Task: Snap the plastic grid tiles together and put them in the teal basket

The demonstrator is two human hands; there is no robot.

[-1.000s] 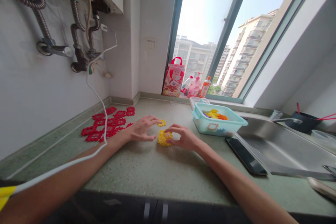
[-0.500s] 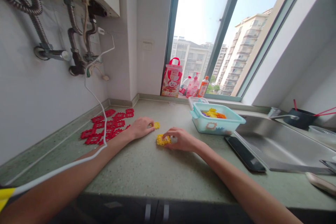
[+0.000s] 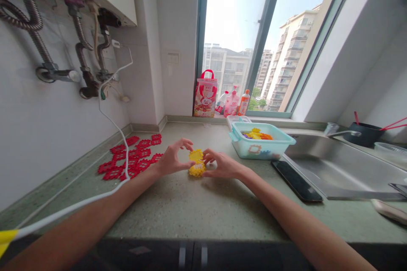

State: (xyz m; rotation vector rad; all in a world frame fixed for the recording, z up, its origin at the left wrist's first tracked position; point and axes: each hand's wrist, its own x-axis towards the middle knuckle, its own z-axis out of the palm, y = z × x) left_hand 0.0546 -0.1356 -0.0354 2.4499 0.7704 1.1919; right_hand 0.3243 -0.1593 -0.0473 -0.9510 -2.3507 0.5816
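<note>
My left hand (image 3: 174,159) is curved with thumb and fingers apart, its thumb tip at the left side of a flat yellow square plastic piece (image 3: 196,155). That piece stands tilted against a yellow cluster of interlocking pieces (image 3: 197,169) on the counter. My right hand (image 3: 223,165) curls round the right side of both, forefinger at the flat piece and thumb low by the cluster. How firmly it grips is partly hidden. Left of my hands lie several red square interlocking pieces (image 3: 140,152) with notched edges.
A pale blue tub (image 3: 259,152) of coloured pieces stands right of my hands, by a black phone (image 3: 297,181) and a steel sink (image 3: 337,178). A white cable (image 3: 127,156) crosses the counter at left. Bottles (image 3: 232,103) and a pink bag (image 3: 205,97) stand at the window.
My left hand has moved right to the yellow cluster, and its fingers have spread. A flat yellow piece now stands tilted at the cluster. My right hand has stayed beside it.
</note>
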